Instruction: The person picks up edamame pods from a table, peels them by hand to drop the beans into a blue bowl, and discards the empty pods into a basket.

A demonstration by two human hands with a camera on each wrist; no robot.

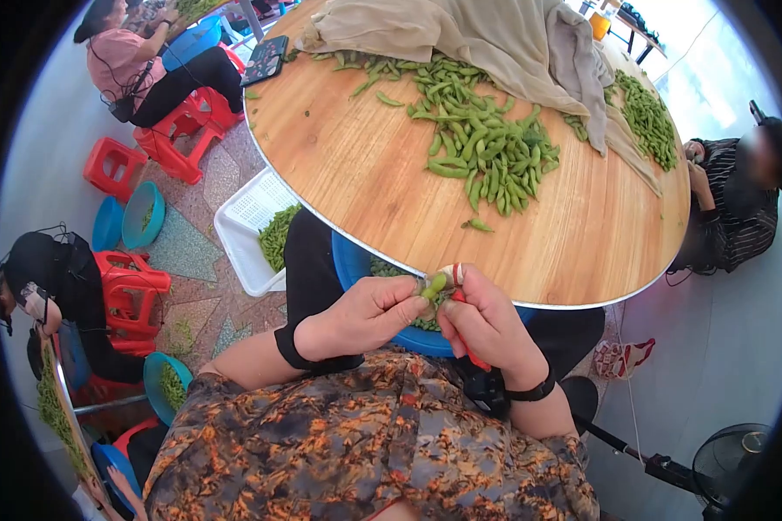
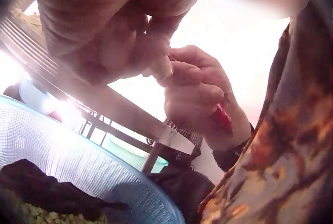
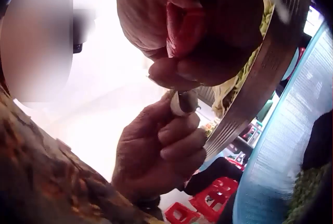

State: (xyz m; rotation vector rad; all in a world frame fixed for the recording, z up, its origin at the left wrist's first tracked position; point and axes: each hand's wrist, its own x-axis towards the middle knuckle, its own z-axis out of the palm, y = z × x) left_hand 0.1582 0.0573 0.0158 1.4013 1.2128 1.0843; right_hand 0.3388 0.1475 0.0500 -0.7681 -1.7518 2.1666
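Observation:
A green pod (image 1: 435, 285) is pinched between the two hands over a blue basket, in front of the round table's edge. The left hand (image 1: 362, 314) grips it from the left with thumb and fingers. From the right, the right hand (image 1: 488, 328) meets it with bent fingers, and a red-handled tool (image 1: 473, 354) lies in that palm. In the right wrist view the red handle (image 3: 182, 29) shows inside the curled right hand (image 3: 156, 10). The tool's working end cannot be made out.
Green pods (image 1: 495, 156) are heaped on the wooden table (image 1: 347, 165) beside a beige cloth (image 1: 391, 28). The blue basket (image 1: 346, 260) sits under the table's edge. A white basket (image 1: 243, 230) stands at the left, near red stools (image 1: 113, 165). Other people sit left and right.

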